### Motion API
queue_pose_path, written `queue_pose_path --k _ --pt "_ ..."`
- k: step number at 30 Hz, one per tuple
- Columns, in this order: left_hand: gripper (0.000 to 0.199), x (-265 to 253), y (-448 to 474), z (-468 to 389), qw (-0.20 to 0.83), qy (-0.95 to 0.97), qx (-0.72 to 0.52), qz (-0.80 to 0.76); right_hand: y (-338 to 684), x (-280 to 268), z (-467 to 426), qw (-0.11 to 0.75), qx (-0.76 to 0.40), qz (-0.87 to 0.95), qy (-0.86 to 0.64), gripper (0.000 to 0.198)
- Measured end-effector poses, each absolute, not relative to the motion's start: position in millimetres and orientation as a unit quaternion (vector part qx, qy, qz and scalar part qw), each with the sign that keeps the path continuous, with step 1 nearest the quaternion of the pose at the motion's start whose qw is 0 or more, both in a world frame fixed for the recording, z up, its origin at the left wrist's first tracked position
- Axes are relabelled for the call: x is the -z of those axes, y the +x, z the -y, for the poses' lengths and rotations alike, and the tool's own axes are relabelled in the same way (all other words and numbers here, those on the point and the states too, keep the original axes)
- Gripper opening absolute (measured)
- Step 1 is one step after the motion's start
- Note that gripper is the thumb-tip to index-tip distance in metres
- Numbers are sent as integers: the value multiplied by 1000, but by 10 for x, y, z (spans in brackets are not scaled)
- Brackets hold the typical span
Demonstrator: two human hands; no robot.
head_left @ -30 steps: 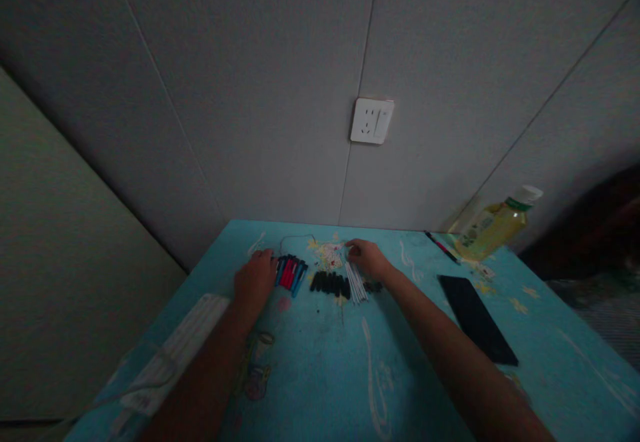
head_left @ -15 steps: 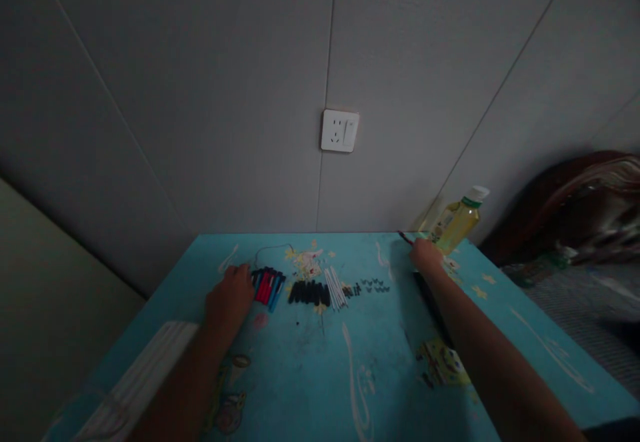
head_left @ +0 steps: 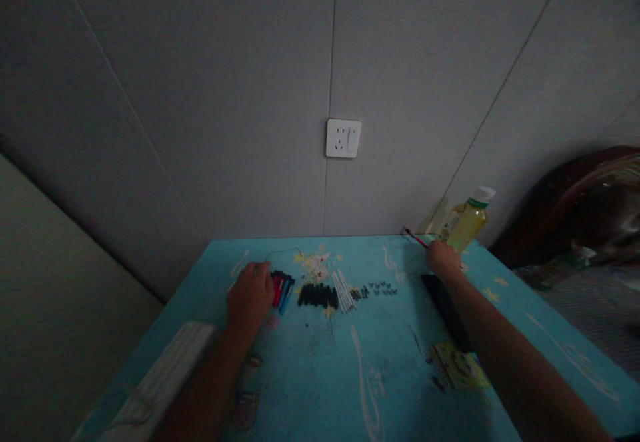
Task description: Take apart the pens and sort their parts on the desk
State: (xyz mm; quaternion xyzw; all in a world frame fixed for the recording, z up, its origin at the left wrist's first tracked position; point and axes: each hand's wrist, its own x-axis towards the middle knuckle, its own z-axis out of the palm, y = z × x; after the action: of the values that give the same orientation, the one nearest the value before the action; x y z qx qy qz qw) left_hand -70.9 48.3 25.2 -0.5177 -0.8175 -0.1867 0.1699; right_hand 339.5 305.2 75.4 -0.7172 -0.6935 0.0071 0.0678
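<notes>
Since a second ago the right hand (head_left: 442, 259) has left the white sticks (head_left: 343, 290) and crossed to the far right corner of the turquoise counter (head_left: 320, 369), where its grip is closed on a red pen (head_left: 416, 237) that points up and away, just beside the yellow-green bottle (head_left: 466, 222). Its forearm lies over a black flat slab (head_left: 445, 302). The left hand (head_left: 249, 295) stays palm-down on the counter, fingers curled against the red, blue and black caps (head_left: 281, 286); whether its grip pinches any of them cannot be told. A row of black barrels (head_left: 317, 295) lies between the caps and the white sticks, with small dark bits (head_left: 382, 288) further right.
</notes>
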Motion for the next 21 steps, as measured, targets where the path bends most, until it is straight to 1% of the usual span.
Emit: queue_pose_path --k 4,7,8,10,12,17,19,21 --pt "32 -283 -504 -500 199 -623 234 719 3019 -819 -2611 142 -27 767 -625 32" --pt "41 -316 -254 -478 202 -677 276 652 2604 -728 -2046 174 -74 831 -523 29" --pt "44 -335 -164 -462 204 -691 283 633 2465 -684 -1845 183 -97 852 -481 27" --pt "46 -379 2 -427 208 -727 284 590 2215 -605 -1487 232 -177 886 -360 27" --pt "38 -418 125 -395 219 -747 277 563 2032 -552 -1234 259 -225 889 -301 26" --pt "23 -386 168 -378 215 -751 252 571 1937 -465 -1035 305 -300 861 -274 27" --pt "21 -323 126 -385 197 -771 222 563 1994 -414 -1040 311 -319 852 -274 27" --pt "22 -254 96 -391 186 -785 194 558 2062 -360 -1067 305 -322 847 -293 33"
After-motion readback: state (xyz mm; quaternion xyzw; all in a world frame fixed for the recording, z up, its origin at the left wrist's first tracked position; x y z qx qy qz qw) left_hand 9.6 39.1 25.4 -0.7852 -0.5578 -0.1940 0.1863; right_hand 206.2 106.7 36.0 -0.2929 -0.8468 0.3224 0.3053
